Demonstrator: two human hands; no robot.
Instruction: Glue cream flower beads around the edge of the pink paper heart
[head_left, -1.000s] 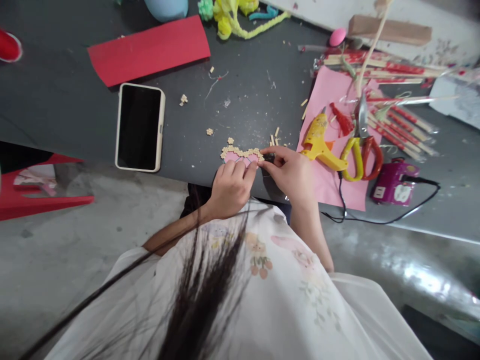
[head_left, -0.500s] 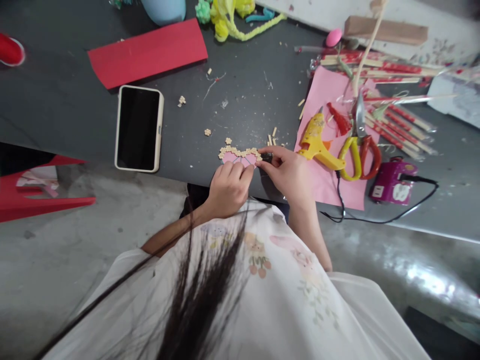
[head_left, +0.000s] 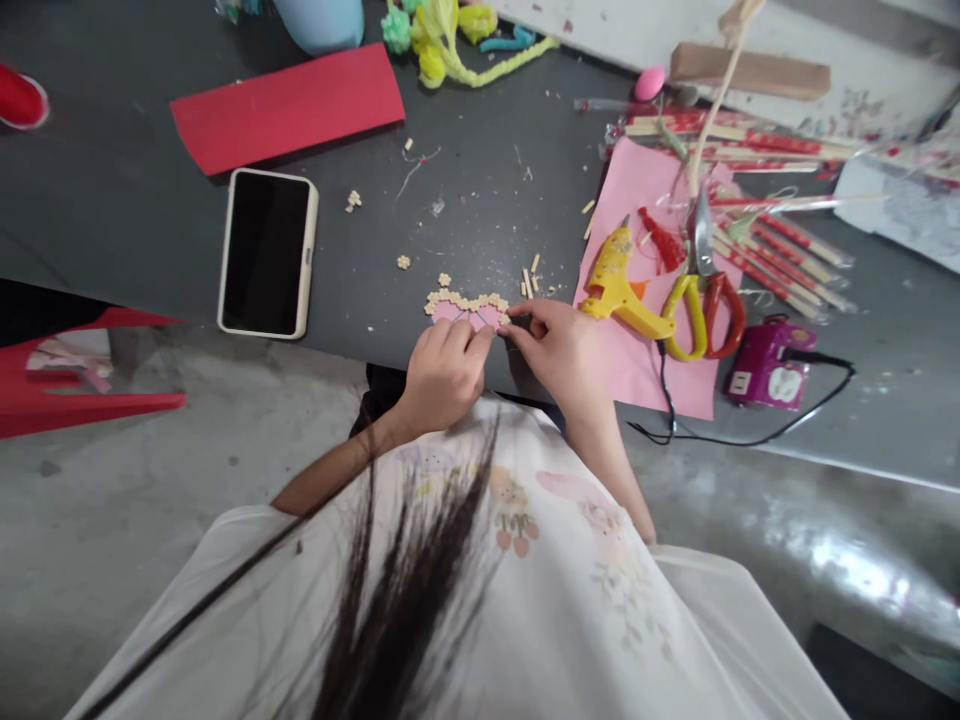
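Observation:
A small pink heart-shaped piece (head_left: 465, 308) edged with little beige flower beads lies at the near edge of the dark table (head_left: 135, 210). My left hand (head_left: 442, 372) has its fingers curled down onto the heart's near edge and holds it. From the right, my right hand (head_left: 559, 350) pinches something small and dark against the heart's right end. Loose beige beads (head_left: 403, 262) and short stick bits (head_left: 529, 280) are scattered just beyond the heart.
A phone (head_left: 266, 252) lies face up to the left, with a red paper sheet (head_left: 289, 105) behind it. On pink paper (head_left: 637, 250) at right lie a yellow glue gun (head_left: 622, 290), scissors (head_left: 705, 290), a purple device (head_left: 765, 365) and wrapped sticks (head_left: 780, 240). Yarn (head_left: 450, 40) is at the back.
Both hands stay on the heart piece with the same grip. The view has drifted slightly, so everything sits a little further left.

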